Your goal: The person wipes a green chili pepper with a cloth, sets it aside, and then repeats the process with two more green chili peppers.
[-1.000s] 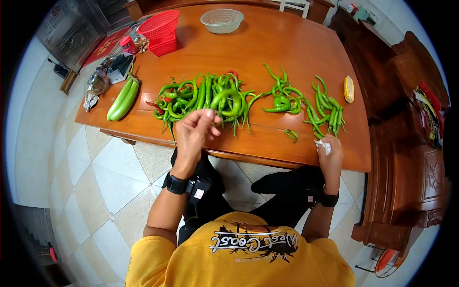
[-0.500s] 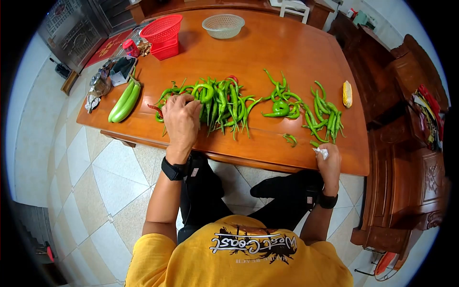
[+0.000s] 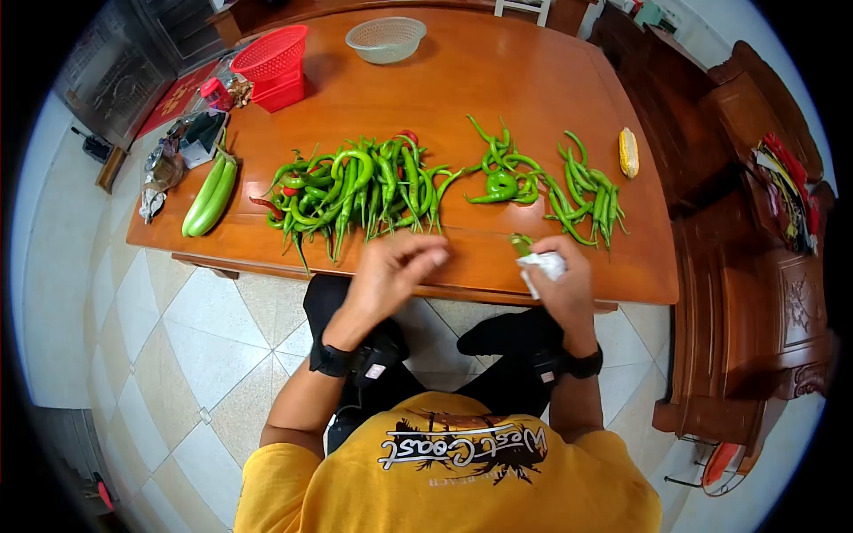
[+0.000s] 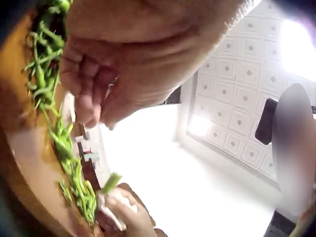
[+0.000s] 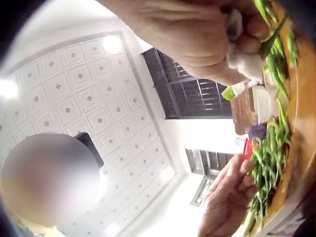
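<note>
My right hand (image 3: pixel 569 282) grips a crumpled white tissue (image 3: pixel 544 264), and a short green pepper piece (image 4: pixel 112 182) sticks out of it in the left wrist view. My left hand (image 3: pixel 395 271), blurred, hovers by the table's front edge with its fingers loosely bent and nothing visible in them. Just beyond it spreads a large heap of green chili peppers (image 3: pixel 382 182) with a few red ones among them. Two smaller groups of green peppers lie to the right, one with a coiled pepper (image 3: pixel 500 186), the other with straighter peppers (image 3: pixel 586 191).
Two pale green eggplants (image 3: pixel 211 195) lie at the table's left. A corn cob (image 3: pixel 629 153) lies at the right edge. Toward the back stand red plastic baskets (image 3: pixel 275 67) and a pale colander (image 3: pixel 386 41). A wooden bench (image 3: pixel 737 249) flanks the table's right side.
My left hand has left the heap and moved right and toward me; a long curved pepper now lies across the heap's top. My right hand has moved left with the tissue.
</note>
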`<state>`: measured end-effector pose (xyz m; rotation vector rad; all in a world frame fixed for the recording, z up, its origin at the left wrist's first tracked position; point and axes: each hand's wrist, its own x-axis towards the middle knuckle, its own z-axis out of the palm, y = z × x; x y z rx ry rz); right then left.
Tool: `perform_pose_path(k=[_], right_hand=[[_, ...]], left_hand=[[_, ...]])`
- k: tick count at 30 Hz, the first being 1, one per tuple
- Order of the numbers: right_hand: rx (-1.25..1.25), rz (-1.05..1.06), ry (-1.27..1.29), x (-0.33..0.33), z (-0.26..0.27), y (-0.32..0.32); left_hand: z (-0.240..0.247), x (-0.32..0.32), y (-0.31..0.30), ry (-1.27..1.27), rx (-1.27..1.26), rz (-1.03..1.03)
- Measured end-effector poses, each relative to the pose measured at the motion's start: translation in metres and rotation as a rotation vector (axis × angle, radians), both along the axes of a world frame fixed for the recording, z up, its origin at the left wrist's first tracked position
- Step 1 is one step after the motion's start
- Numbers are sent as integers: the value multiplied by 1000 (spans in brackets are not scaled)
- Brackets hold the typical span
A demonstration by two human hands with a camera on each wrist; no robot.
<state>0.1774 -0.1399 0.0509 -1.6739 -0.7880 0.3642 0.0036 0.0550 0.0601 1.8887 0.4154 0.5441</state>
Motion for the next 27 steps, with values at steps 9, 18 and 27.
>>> perform_pose_path(k=[9, 18, 27], right_hand=[[-42, 256, 199, -31, -4, 18], [-70, 268, 141, -34, -4, 23], [-128, 257, 161, -34, -5, 24]], left_hand=[[-37, 10, -38, 127, -633, -418], [-52, 9, -39, 89, -760, -316], [-46, 6, -30, 148, -794, -199]])
